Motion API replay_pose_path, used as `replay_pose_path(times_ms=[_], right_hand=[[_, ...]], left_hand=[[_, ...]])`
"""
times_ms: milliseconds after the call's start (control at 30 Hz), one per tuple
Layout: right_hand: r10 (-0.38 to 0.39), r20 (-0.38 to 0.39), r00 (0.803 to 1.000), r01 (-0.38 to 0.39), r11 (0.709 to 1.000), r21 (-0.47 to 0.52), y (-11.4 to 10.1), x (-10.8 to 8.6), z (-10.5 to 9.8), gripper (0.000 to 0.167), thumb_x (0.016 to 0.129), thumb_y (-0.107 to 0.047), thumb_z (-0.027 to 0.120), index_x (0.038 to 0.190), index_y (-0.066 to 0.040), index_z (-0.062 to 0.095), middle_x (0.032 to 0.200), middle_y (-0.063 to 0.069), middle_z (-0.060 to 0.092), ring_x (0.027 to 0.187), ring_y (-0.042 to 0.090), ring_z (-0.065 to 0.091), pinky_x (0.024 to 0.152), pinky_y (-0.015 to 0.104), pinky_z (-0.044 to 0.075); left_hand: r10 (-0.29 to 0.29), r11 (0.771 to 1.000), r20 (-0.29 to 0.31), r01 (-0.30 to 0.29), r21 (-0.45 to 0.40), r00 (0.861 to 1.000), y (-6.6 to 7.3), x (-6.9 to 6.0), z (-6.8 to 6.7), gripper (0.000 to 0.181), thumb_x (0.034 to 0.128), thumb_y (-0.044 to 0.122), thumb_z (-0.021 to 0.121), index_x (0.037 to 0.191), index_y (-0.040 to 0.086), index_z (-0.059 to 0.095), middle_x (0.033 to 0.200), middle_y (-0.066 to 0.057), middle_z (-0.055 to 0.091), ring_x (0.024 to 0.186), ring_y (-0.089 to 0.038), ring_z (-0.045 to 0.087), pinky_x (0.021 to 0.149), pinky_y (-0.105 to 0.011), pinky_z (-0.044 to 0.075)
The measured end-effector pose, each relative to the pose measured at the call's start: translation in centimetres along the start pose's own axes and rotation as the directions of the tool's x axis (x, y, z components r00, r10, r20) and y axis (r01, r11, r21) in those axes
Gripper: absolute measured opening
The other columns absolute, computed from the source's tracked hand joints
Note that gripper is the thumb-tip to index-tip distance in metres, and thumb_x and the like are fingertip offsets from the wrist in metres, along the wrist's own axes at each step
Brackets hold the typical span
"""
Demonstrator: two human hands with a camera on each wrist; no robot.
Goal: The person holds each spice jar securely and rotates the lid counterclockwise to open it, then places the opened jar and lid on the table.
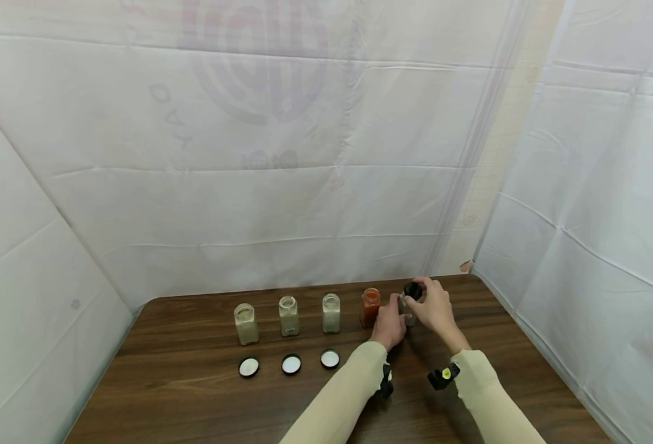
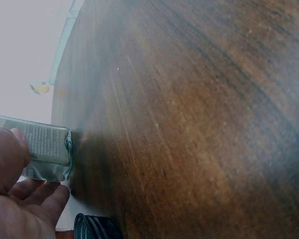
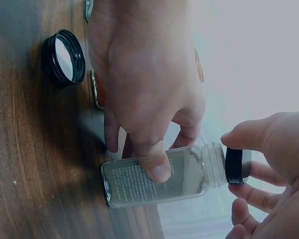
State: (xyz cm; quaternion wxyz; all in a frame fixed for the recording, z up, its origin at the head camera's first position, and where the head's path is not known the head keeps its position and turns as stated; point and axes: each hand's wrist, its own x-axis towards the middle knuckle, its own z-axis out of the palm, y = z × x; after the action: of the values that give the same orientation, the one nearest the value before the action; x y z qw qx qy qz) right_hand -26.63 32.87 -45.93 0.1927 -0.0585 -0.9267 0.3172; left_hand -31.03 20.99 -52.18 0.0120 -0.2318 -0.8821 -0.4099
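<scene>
My left hand grips a clear glass spice jar with pale contents and small printed text, at the right end of a row of jars. The jar stands upright on the table. At its mouth, my right hand pinches a black screw lid between thumb and fingers. The neck's threads show below the lid; whether lid and rim touch I cannot tell. Just left of my left hand stands an open jar of orange-red powder. In the left wrist view, the thumb and fingers of my left hand are around the jar.
Three open jars of pale contents stand further left on the wooden table. Before them lie three black lids, white inside up. Another upturned lid shows in the right wrist view. White sheeting surrounds the table.
</scene>
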Motion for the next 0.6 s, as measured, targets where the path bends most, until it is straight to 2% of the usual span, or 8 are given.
replay_pose_path(times_ms=[200, 333, 600], right_hand=[[-0.053, -0.027, 0.998, 0.053, 0.999, -0.003, 0.4, -0.2, -0.5, 0.051, 0.097, -0.017, 0.070, 0.143, -0.003, 0.056, 0.126, 0.029, 0.055, 0.109, 0.045, 0.056, 0.086, 0.060, 0.045], [-0.074, -0.039, 0.996, 0.074, 0.997, -0.005, 0.6, -0.5, -0.9, 0.047, 0.097, -0.017, 0.071, 0.141, -0.007, 0.060, 0.124, 0.030, 0.055, 0.106, 0.046, 0.057, 0.080, 0.059, 0.045], [-0.053, -0.030, 0.998, 0.052, 0.998, -0.030, 0.9, -1.2, -1.7, 0.041, 0.097, -0.021, 0.072, 0.131, -0.002, 0.061, 0.119, 0.027, 0.061, 0.109, 0.045, 0.058, 0.084, 0.061, 0.045]], left_hand=[[-0.010, 1.000, 0.003, 0.010, 0.021, 1.000, 0.1, 0.0, 0.0, 0.036, 0.1011, 0.014, 0.066, 0.133, 0.011, 0.051, 0.100, -0.010, 0.072, 0.088, -0.022, 0.071, 0.076, -0.036, 0.058], [-0.010, 1.000, 0.003, 0.010, 0.022, 1.000, 0.2, -0.1, -0.2, 0.039, 0.1010, 0.018, 0.067, 0.135, 0.009, 0.051, 0.102, -0.013, 0.071, 0.091, -0.024, 0.071, 0.078, -0.038, 0.058], [-0.010, 1.000, 0.001, 0.010, 0.006, 1.000, 0.2, -0.1, 0.0, 0.041, 0.1004, 0.019, 0.068, 0.136, 0.009, 0.051, 0.107, -0.014, 0.072, 0.093, -0.023, 0.071, 0.081, -0.038, 0.057]])
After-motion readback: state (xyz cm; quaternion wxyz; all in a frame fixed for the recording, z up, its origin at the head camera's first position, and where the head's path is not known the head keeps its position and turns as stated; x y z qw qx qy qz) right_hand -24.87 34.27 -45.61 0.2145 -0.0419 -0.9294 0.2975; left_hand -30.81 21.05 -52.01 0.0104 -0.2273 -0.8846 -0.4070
